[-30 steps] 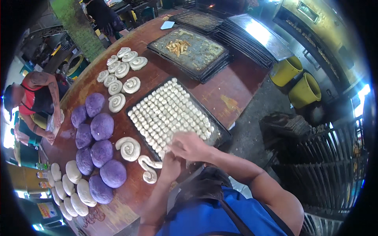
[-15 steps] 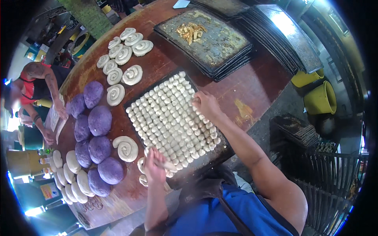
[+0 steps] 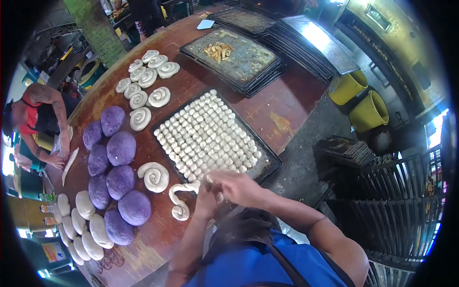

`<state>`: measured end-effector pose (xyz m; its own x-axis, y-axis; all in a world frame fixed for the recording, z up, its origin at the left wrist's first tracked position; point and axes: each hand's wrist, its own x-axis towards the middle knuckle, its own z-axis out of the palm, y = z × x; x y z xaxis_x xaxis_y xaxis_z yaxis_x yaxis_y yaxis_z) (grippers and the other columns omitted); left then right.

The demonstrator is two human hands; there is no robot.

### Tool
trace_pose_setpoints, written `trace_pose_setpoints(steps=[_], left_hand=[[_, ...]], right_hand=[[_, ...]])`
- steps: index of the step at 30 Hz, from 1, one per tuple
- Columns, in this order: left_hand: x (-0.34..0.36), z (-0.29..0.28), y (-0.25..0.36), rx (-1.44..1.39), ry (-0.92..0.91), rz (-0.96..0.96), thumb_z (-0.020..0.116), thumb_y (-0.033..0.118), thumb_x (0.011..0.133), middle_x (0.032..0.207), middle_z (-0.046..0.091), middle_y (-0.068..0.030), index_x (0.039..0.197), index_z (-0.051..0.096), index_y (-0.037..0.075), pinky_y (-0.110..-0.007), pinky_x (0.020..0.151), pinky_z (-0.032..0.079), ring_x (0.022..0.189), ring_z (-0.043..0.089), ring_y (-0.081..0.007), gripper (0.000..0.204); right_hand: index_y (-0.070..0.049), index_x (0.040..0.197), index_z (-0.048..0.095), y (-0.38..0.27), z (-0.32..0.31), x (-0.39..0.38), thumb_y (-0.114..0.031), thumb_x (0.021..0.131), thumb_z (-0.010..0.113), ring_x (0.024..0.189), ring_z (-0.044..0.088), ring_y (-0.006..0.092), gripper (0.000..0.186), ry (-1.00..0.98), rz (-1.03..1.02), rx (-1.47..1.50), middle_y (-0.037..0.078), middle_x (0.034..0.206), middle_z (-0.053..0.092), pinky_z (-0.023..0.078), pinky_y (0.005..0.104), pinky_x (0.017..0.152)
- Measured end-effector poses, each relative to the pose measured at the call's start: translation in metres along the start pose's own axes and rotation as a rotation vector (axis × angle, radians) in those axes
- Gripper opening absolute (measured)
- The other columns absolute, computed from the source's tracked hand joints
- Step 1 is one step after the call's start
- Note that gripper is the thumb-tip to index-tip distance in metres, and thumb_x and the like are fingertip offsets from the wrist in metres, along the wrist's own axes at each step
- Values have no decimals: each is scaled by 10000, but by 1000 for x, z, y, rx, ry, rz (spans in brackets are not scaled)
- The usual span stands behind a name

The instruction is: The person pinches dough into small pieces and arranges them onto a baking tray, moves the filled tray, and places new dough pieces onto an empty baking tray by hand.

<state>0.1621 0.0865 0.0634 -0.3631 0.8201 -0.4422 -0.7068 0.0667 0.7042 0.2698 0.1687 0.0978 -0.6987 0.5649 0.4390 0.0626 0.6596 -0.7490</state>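
Close to my body, both my hands meet at the near edge of a dark baking tray (image 3: 269, 168). My left hand (image 3: 207, 202) is closed around a white dough rope (image 3: 175, 192), whose free end curls on the table to its left. Fingers of my right hand (image 3: 239, 187) are pinched together at the rope's held end, just above the left hand; they partly hide the dough there. Rows of small white dough balls (image 3: 205, 131) cover most of the tray. A dough coil (image 3: 154, 177) lies left of the tray.
Left stand purple dough balls (image 3: 120, 148) and white oblong dough pieces (image 3: 100, 229). More dough coils (image 3: 148, 77) lie farther off. Stacked trays (image 3: 253, 55) hold the far side, with scraps on one. A co-worker (image 3: 43, 112) handles dough at left. Yellow buckets (image 3: 369, 112) and racks (image 3: 382, 210) stand right.
My right hand has come back from the tray's far right side to my left hand. The dough rope now shows as a curve on the table. The view has shifted slightly.
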Motion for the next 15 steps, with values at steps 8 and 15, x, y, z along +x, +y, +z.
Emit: trace_pose_setpoints(steps=[8,15], left_hand=[[6,23,25,702,-244,417,473,-39,799,713,574,-50,904,561,18,-281,576,429,655,545,-133,149],[9,52,29,29,144,-290,507,153,907,623,507,-25,711,519,74,-257,490,370,549,495,-130,211]], right_hand=[[-22,769,576,36,-51,38,-117,828,685,659,595,131,156,-259,253,582,48,753,622,457,290,601],[7,839,619,197,-65,78,-152,808,695,811,637,270,179,-40,522,-3,157,887,635,500,386,706]])
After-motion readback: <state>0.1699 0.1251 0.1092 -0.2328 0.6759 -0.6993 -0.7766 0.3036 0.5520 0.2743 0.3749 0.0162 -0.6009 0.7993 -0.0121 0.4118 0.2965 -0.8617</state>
